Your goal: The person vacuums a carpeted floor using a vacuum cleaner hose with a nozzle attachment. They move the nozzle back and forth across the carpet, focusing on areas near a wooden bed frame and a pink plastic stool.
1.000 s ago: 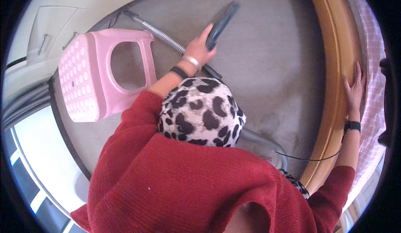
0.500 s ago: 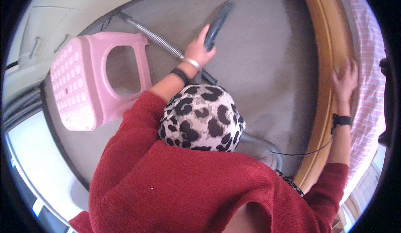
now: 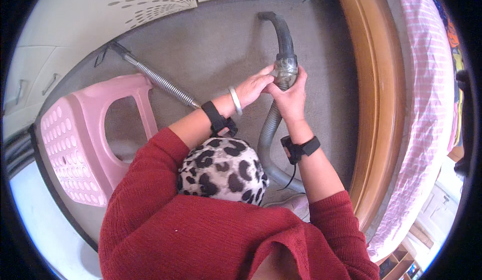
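Note:
Both my hands meet at the joint between a grey ribbed vacuum hose point(image 3: 271, 123) and its dark curved handle tube point(image 3: 284, 38). My right hand point(image 3: 292, 101) is closed round the joint, thumb on the near side. From the left, my left hand point(image 3: 252, 90) presses its closed fingers against the same joint. Clear, shiny material point(image 3: 286, 66) surrounds the joint, just below the dark tube. The handle tube points away and bends left at its far end. Below my hands the hose curves down to the right, passing partly behind my right forearm.
A pink plastic stool point(image 3: 95, 134) lies on its side at the left. Beyond it, a ribbed metallic tube point(image 3: 163, 82) slants across the grey floor point(image 3: 221, 34). White cabinets point(image 3: 90, 14) line the far left. A wooden bed frame point(image 3: 380, 79) with a pink striped sheet point(image 3: 427, 79) runs along the right.
My right hand has left the wooden bed edge and moved left onto the hose joint. My left hand has shifted from the dark tube to the joint. The view has shifted too.

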A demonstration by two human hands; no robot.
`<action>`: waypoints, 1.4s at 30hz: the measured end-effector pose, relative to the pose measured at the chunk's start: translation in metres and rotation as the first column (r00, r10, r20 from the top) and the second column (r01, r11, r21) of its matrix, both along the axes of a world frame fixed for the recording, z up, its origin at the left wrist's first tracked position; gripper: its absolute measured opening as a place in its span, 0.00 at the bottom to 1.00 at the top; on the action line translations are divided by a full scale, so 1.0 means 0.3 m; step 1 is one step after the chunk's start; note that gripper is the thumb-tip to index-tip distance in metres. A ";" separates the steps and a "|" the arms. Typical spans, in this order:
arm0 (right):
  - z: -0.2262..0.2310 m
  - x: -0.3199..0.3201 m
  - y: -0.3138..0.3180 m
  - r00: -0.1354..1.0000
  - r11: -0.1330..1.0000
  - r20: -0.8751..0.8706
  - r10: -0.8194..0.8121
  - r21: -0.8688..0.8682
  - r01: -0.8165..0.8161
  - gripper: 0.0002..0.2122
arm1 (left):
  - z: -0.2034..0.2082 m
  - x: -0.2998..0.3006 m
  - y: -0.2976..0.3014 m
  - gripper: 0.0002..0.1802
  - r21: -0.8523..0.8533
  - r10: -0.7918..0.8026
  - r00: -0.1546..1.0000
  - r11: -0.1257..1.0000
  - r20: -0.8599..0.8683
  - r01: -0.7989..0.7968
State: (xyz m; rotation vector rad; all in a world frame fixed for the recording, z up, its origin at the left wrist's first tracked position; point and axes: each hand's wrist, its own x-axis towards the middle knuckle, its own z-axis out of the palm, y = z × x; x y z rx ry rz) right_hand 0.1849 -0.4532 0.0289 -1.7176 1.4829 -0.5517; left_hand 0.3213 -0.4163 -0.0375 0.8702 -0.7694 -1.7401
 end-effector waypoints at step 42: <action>-0.092 -0.043 -0.097 0.965 0.967 0.105 0.242 -0.111 -0.230 0.37 | 0.008 0.404 0.061 0.75 0.557 -0.593 -0.199 0.804 0.781 -0.209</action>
